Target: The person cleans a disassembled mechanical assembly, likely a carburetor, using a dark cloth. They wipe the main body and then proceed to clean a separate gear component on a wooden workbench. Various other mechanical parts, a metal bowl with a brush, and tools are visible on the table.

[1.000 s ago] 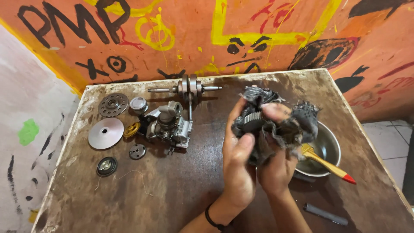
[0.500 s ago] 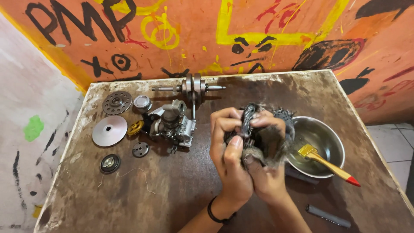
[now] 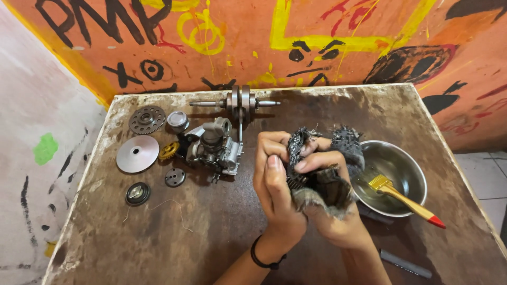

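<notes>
Head cam: both hands — left hand [image 3: 274,182], right hand [image 3: 330,211] — have a tight closed grip on a grimy rag [image 3: 322,163] above the worktop [image 3: 211,232], steel bowl [image 3: 409,163] just beside.

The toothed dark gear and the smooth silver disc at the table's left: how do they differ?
The toothed dark gear is dull grey, ringed with teeth and pierced by holes; the smooth silver disc is bright, plain-edged and solid apart from its centre hole. The disc looks larger. The gear lies nearer the painted wall, the disc in front of it. Both lie flat on the worn brown table, untouched by either hand.
</notes>
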